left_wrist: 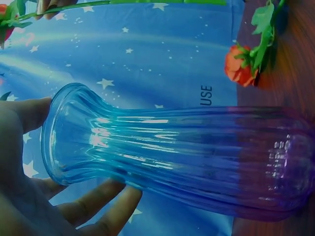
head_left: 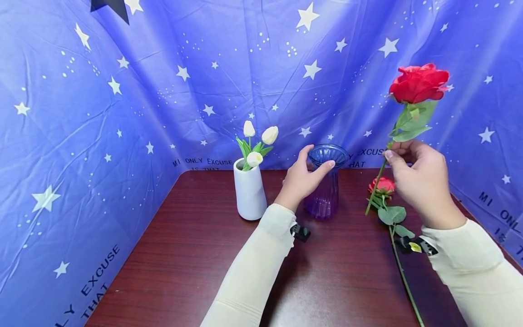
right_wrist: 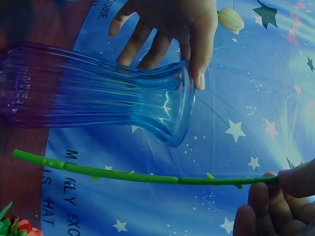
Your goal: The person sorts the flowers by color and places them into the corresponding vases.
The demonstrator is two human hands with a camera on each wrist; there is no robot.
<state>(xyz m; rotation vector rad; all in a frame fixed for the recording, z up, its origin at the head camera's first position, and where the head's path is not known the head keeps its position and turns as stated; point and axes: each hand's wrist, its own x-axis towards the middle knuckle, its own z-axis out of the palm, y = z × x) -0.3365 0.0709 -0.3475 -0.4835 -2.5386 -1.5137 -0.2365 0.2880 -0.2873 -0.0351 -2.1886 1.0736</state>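
A ribbed glass vase [head_left: 323, 200], blue at the top and purple at the base, stands upright on the table. My left hand [head_left: 300, 177] holds it at the flared rim, thumb on the near side and fingers round the left side. To the right, my right hand [head_left: 425, 179] pinches the green stem [right_wrist: 123, 174] of a red rose [head_left: 421, 85] between thumb and fingers. The bloom is upright above the hand, and the cut end hangs beside the vase, apart from it. A second red rose [head_left: 383, 185] lies on the table below the right hand.
A white vase [head_left: 250, 193] with white tulips [head_left: 269, 135] stands left of the glass one. The dark red wooden table [head_left: 196, 254] meets a blue star-printed cloth [head_left: 229, 68] at the back and sides.
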